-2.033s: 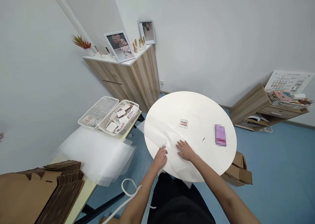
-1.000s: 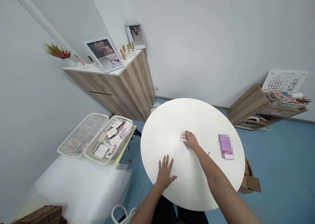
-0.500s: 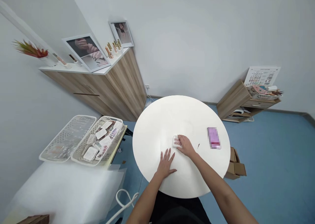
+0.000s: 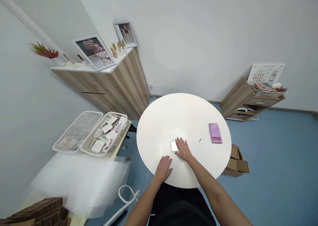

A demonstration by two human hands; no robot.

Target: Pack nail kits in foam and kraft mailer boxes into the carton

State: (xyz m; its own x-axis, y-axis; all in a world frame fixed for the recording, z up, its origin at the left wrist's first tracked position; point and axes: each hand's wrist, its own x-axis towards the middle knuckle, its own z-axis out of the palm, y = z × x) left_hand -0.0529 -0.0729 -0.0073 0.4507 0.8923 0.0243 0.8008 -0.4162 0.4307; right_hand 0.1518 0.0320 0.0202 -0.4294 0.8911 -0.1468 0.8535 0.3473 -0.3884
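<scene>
Well, from the head camera, the right hand (image 4: 183,149) lies spread on a round white table (image 4: 188,115), its fingertips at the edge of a small glossy white rectangular packet (image 4: 174,146) that sits flat, just left of the hand and near the table's near edge. The left hand (image 4: 162,169) rests palm-down, close to that edge, and is near the packet but not touching it. The hands are apart and neither is clamped on anything.

Toward the right of the tabletop lies a pink packet (image 4: 215,133), too blurred to read, with a tiny dark speck (image 4: 200,140) between it and the right hand. On a desk to the left sit two white plastic baskets: the nearer one (image 4: 105,135) is full of cards and packets, and the farther one (image 4: 77,130) holds a few items. Nearer on the desk lies translucent foam sheeting (image 4: 74,183), beside stacked flat cardboard (image 4: 32,216). Beyond the table stands a wood-grain cabinet (image 4: 124,83) with framed nail photographs (image 4: 93,52) on top, and a cardboard box (image 4: 236,163) sits on the blue floor at right.
</scene>
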